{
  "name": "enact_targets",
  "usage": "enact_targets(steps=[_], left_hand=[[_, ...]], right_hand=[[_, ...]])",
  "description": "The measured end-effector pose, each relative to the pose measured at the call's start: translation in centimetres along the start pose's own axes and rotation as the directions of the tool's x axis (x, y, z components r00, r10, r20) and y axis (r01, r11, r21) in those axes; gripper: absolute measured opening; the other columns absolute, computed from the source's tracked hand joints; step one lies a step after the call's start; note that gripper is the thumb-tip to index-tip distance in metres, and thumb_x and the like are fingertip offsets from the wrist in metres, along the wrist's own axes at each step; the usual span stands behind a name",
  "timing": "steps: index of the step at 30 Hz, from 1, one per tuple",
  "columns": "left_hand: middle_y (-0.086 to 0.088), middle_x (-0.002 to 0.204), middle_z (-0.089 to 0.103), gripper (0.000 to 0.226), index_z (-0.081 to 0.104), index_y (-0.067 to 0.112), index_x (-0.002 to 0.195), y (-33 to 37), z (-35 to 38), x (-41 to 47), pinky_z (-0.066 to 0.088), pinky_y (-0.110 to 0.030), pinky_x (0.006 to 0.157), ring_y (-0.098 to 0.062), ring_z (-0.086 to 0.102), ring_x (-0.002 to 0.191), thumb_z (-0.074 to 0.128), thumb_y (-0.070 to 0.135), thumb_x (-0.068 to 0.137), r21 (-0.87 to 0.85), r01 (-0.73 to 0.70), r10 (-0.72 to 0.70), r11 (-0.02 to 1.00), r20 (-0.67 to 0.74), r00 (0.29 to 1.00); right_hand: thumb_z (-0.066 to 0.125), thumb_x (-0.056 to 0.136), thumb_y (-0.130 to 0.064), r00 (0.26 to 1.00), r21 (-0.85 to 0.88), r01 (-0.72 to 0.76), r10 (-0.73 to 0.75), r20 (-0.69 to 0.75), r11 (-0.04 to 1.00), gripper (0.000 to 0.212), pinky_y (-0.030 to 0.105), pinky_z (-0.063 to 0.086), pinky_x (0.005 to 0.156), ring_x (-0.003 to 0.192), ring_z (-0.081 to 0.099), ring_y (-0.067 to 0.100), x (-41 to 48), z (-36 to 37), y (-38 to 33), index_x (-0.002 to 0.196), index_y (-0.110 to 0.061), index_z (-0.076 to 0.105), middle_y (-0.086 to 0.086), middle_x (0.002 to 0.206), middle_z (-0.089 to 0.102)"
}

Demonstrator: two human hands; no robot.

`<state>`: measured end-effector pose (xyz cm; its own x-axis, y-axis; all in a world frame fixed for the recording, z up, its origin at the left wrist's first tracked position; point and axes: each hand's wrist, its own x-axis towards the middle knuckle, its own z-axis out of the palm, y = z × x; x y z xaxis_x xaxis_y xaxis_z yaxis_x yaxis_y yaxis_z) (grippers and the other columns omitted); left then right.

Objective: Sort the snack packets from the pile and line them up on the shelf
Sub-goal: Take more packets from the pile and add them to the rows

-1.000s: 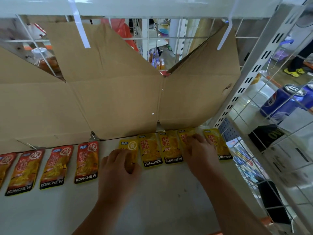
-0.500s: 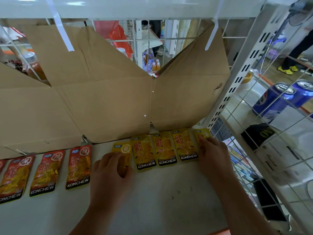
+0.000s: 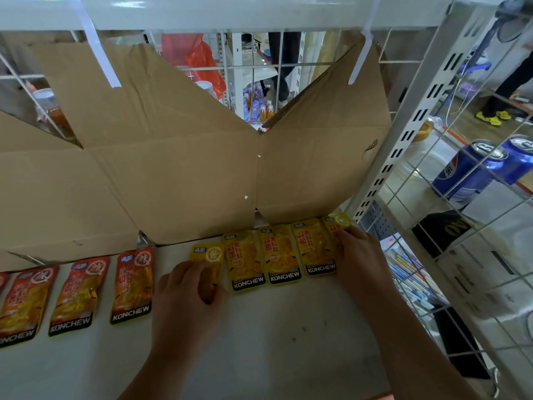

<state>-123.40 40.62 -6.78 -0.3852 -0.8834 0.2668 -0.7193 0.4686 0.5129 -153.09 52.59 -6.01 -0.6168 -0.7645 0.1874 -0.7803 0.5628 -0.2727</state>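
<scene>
Lying flat on the white shelf [image 3: 288, 327], glossy yellow packets [image 3: 281, 255] are rowed beside red packets [image 3: 132, 284]. The leftmost yellow packet [image 3: 206, 255] is gripped by curled fingers of the left hand [image 3: 187, 298]; the rightmost yellow packet [image 3: 336, 223] is pressed under extended fingertips of the right hand [image 3: 360, 255].

I see flattened cardboard [image 3: 178, 168] leaning against a white wire grid [image 3: 251, 66]; to my right, a slotted white upright [image 3: 403, 145] and two blue cans [image 3: 487, 168] behind mesh.

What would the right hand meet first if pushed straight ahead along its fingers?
The right hand rests on the end yellow packet; beyond it, probably the cardboard standing just behind, though depth is unclear.
</scene>
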Motion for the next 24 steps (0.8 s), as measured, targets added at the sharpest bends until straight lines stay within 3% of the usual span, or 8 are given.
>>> enact_targets(steps=[9,13,15,20,24], left_hand=[[0.001,0.112,0.067,0.044,0.071,0.018,0.112,-0.2,0.2,-0.2,0.044,-0.034,0.076,-0.027,0.058,0.095,0.061,0.037,0.074,-0.012,0.001,-0.002,1.000,-0.011,1.000],[0.002,0.110,0.067,0.041,0.071,0.020,0.111,0.1,0.0,-0.2,0.045,-0.035,0.077,-0.024,0.056,0.093,0.063,0.034,0.073,-0.057,0.005,-0.006,0.998,-0.027,1.000],[0.002,0.110,0.067,0.040,0.071,0.019,0.111,0.1,0.0,-0.3,0.046,-0.035,0.077,-0.023,0.056,0.092,0.065,0.032,0.074,-0.074,-0.009,0.006,0.997,-0.039,0.999],[0.002,0.112,0.067,0.039,0.071,0.019,0.115,-0.1,-0.1,-0.5,0.043,-0.032,0.078,-0.019,0.057,0.094,0.079,0.024,0.077,-0.113,0.005,-0.010,0.994,-0.046,0.999],[0.007,0.106,0.067,0.037,0.070,0.022,0.109,-0.1,-0.5,-0.2,0.050,-0.038,0.082,-0.019,0.060,0.092,0.062,0.044,0.081,-0.190,0.006,-0.013,0.982,-0.035,0.999]], right_hand=[[0.057,0.088,-0.013,1.000,0.110,-0.018,0.020,-0.020,0.994,0.032,0.045,0.054,0.084,0.102,0.060,0.038,-0.4,-0.3,-0.1,0.118,-0.014,0.070,0.009,0.119,0.067],[0.069,0.083,-0.007,0.985,0.197,-0.026,0.058,-0.160,0.980,0.043,0.047,0.054,0.086,0.108,0.059,0.040,-2.4,-1.4,-1.7,0.125,-0.013,0.069,0.012,0.123,0.067],[0.072,0.078,-0.005,0.977,0.166,0.052,-0.016,-0.213,0.985,0.041,0.044,0.053,0.084,0.103,0.061,0.039,-4.0,-1.6,-4.1,0.118,-0.011,0.071,0.010,0.119,0.069],[0.058,0.081,-0.018,0.953,0.179,0.299,-0.302,-0.013,0.937,0.032,0.037,0.051,0.088,0.105,0.056,0.025,-8.4,0.6,-11.6,0.111,-0.018,0.067,-0.003,0.118,0.063],[0.051,0.076,-0.030,0.957,0.118,0.271,-0.281,0.069,0.955,0.039,0.040,0.054,0.081,0.098,0.056,0.026,-9.6,2.6,-15.1,0.110,-0.021,0.067,-0.003,0.116,0.063]])
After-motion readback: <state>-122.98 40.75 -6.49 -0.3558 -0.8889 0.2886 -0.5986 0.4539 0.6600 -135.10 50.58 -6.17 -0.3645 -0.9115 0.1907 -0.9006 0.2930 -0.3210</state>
